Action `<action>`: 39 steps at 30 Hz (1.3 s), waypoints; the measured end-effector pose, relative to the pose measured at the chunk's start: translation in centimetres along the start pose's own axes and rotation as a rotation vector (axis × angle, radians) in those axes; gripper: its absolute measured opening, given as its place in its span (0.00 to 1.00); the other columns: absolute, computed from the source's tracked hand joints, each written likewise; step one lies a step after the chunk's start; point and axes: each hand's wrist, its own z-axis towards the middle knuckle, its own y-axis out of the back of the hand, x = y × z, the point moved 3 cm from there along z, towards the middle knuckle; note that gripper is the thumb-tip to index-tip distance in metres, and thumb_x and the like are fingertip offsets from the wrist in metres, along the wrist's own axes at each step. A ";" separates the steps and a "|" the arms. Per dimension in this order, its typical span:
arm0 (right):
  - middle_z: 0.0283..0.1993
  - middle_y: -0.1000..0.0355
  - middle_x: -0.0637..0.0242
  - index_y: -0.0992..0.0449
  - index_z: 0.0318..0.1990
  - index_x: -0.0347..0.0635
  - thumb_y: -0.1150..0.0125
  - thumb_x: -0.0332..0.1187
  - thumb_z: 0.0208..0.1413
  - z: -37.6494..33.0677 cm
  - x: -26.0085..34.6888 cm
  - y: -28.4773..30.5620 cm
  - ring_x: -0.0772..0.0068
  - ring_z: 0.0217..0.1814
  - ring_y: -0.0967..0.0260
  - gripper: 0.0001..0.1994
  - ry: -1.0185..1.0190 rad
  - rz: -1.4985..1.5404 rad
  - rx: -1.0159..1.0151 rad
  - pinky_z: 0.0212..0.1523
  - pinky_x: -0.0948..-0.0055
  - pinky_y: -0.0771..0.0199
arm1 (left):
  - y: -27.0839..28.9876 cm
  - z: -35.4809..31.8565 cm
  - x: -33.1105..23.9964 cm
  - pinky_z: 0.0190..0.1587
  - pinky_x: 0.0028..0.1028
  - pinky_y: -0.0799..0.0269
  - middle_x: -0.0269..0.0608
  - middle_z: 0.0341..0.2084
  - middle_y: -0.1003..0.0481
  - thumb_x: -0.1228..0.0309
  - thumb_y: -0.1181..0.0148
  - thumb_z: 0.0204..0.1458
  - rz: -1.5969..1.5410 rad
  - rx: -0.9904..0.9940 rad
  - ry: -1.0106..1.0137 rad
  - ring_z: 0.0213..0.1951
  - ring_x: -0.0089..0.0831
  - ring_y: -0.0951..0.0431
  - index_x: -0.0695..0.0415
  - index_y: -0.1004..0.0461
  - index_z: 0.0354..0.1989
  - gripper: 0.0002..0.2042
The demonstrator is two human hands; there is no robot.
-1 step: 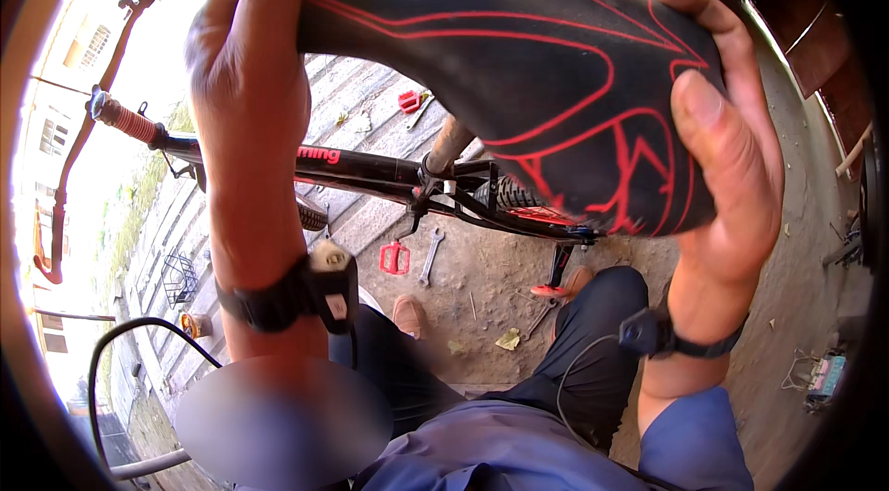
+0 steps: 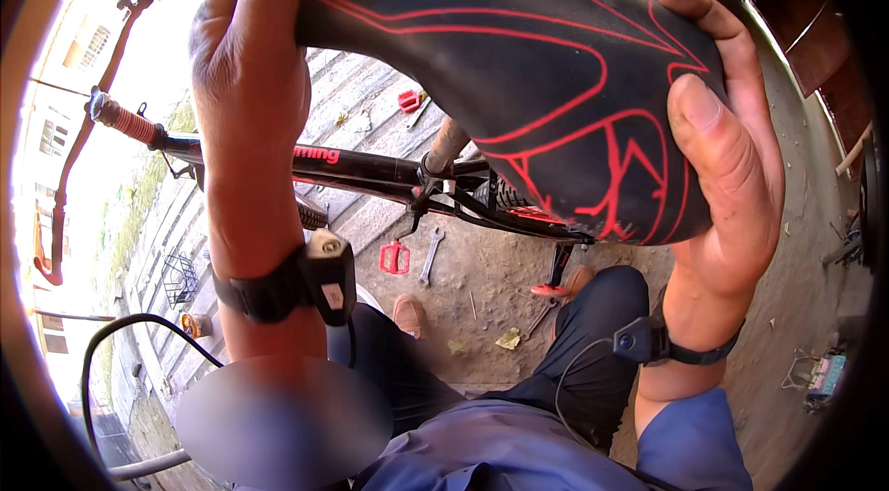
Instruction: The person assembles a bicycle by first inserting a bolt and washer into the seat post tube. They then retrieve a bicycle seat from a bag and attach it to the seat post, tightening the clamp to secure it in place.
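Observation:
Both my hands hold a black bicycle saddle [image 2: 519, 65] with red line patterns, raised in front of me. My left hand [image 2: 243, 37] is closed round its narrow nose; part of the fingers lies out of sight at the upper edge. Round the wide rear end curls my right hand [image 2: 741, 148], thumb on the near face and fingers over the top. Beyond and below the saddle is a black bicycle frame [image 2: 361, 174]. Its bare seat post [image 2: 449, 144] points up toward the saddle, apart from it as far as I can see.
A red pedal [image 2: 394, 258] and an open-end wrench [image 2: 431, 257] lie on the dirt floor between my feet. Another red pedal [image 2: 409, 101] lies farther off on the paving. The handlebar grip [image 2: 131, 120] juts out at left. A wire basket [image 2: 180, 278] stands beyond my left forearm.
The saddle has tilted slightly, its wide end shifting a little down and left. Both wrists have turned slightly, and the grip of both hands stays the same.

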 end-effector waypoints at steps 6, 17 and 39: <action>0.58 0.36 0.52 0.44 0.62 0.28 0.48 0.40 0.57 2.3 -1.3 2.2 0.64 0.61 0.37 0.30 0.056 -0.021 0.174 0.63 0.70 0.41 | -1.2 -2.5 -1.7 0.40 0.22 0.29 0.47 0.34 0.22 0.64 0.50 0.61 0.357 -0.124 -0.081 0.34 0.28 0.23 0.68 0.24 0.41 0.16; 0.59 0.37 0.50 0.45 0.62 0.27 0.48 0.41 0.57 4.1 -2.6 4.0 0.62 0.64 0.39 0.31 0.028 -0.001 0.288 0.65 0.70 0.44 | -2.1 -4.4 -2.1 0.39 0.24 0.25 0.46 0.36 0.22 0.71 0.55 0.63 0.534 -0.141 -0.269 0.35 0.31 0.22 0.66 0.26 0.41 0.12; 0.61 0.43 0.57 0.50 0.66 0.38 0.41 0.30 0.51 -1.8 -14.6 0.7 0.68 0.63 0.44 0.35 -0.339 0.280 0.056 0.63 0.68 0.42 | 3.1 -12.4 10.8 0.52 0.30 0.31 0.51 0.45 0.26 0.67 0.51 0.63 -0.071 -0.162 0.305 0.47 0.33 0.25 0.65 0.36 0.55 0.17</action>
